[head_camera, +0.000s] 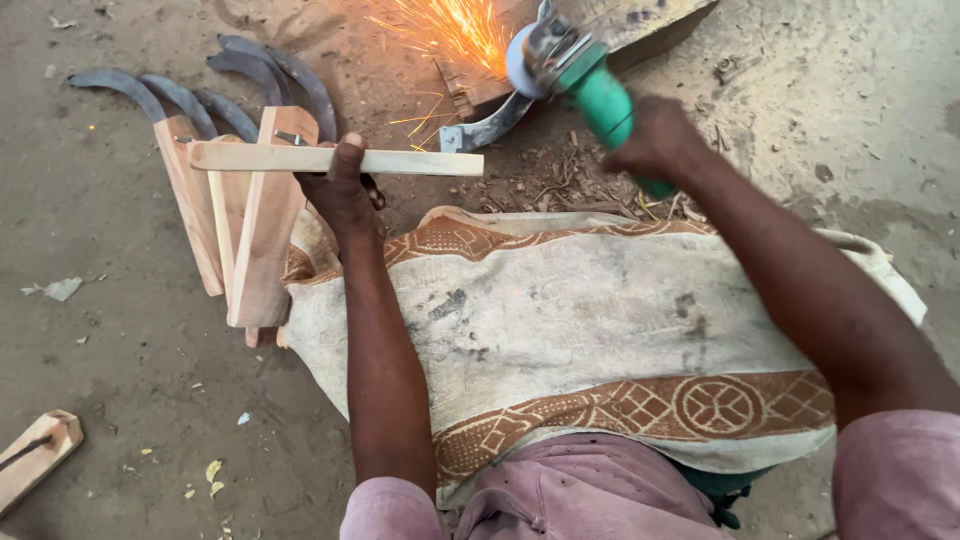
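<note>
My left hand grips the pale wooden handle of a sickle, held level. Its curved metal blade runs up from the handle's right end to the grinder disc. My right hand holds a green angle grinder. The grey disc touches the blade and throws orange sparks up and to the left. The blade rests against a wooden block at the top.
Several finished sickles with wooden handles and dark curved blades lie fanned on the dirt floor at left. A patterned cream and brown cloth covers my lap. Another wooden handle lies at bottom left.
</note>
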